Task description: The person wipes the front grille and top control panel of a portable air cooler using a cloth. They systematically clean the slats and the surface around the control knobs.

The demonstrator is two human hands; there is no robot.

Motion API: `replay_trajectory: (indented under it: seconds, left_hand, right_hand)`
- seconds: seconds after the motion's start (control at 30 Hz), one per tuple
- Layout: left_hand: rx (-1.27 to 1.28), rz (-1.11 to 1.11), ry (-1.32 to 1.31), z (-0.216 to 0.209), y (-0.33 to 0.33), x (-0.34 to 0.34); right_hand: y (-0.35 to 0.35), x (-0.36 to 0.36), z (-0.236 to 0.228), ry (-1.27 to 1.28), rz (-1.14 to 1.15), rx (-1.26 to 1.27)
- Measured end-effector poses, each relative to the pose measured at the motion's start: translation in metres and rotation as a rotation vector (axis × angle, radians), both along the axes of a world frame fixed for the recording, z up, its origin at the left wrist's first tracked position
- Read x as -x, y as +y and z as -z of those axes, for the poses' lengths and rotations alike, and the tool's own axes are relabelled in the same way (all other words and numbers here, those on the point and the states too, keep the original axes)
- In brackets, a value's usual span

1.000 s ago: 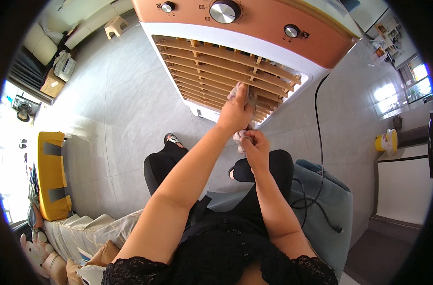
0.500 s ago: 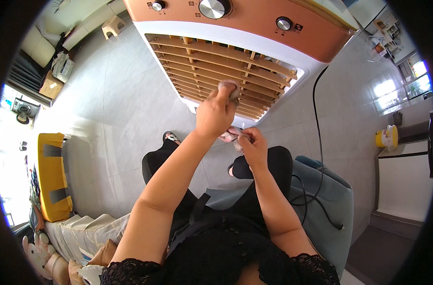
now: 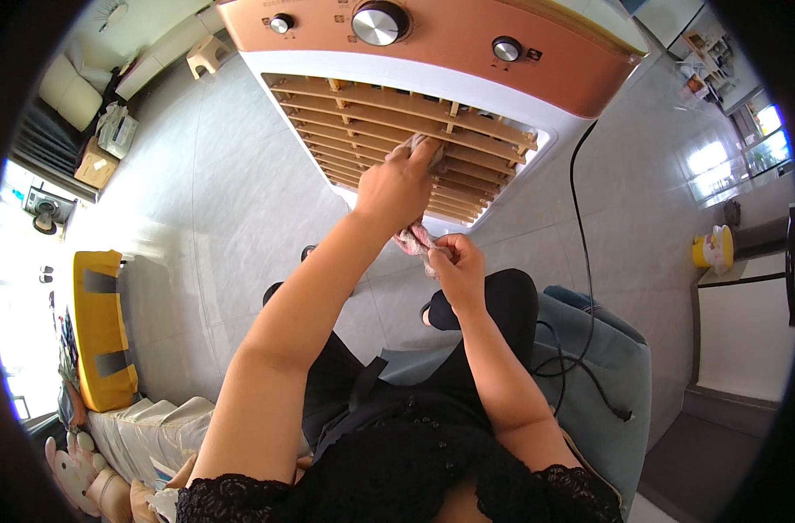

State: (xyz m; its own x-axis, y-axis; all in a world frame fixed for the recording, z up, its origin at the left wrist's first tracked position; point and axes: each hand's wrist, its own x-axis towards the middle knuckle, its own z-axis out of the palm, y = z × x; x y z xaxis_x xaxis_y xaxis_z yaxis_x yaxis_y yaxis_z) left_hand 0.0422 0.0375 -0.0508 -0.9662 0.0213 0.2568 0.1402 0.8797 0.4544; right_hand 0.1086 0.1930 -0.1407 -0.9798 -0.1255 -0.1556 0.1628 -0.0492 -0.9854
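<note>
In front of me stands an air cooler (image 3: 328, 63) with a copper-coloured panel, silver knobs and a white frame around tan louvre slats (image 3: 354, 113). My left hand (image 3: 392, 192) is closed on a pale pinkish cloth (image 3: 411, 239) and presses part of it against the slats, with fingertips partly hidden between them. Below the grille the cloth hangs twisted, and my right hand (image 3: 460, 268) pinches its lower end.
A black power cord (image 3: 580, 218) runs down from the cooler's right side onto a blue-grey chair (image 3: 620, 375), where its plug lies. A yellow piece of furniture (image 3: 110, 327) stands at left, a yellow bucket (image 3: 713, 249) at right. A small stool (image 3: 207, 54) is far left.
My left fingers have moved slightly up the grille and reach in between the slats with the cloth. My right hand keeps hold of the cloth's lower end, nearly in place.
</note>
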Motion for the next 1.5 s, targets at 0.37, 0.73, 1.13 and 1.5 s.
replay_trajectory:
  seconds: [0.37,0.73,1.13,1.5]
  left_hand:
    - [-0.198,-0.001,0.052,0.054,0.047,-0.015]
    - [-0.046,0.088,-0.231,0.084,0.078,0.006]
    - [-0.031,0.124,-0.230,0.073,0.078,-0.001]
    - [0.047,-0.147,-0.266,0.057,0.039,-0.021]
  right_hand:
    - [0.026,0.002,0.014,-0.077,0.084,0.036]
    - [0.026,0.001,0.027,-0.093,0.120,0.058]
    - [0.037,0.002,0.016,-0.121,0.153,0.050]
    - [0.032,0.004,0.013,-0.072,0.093,-0.002]
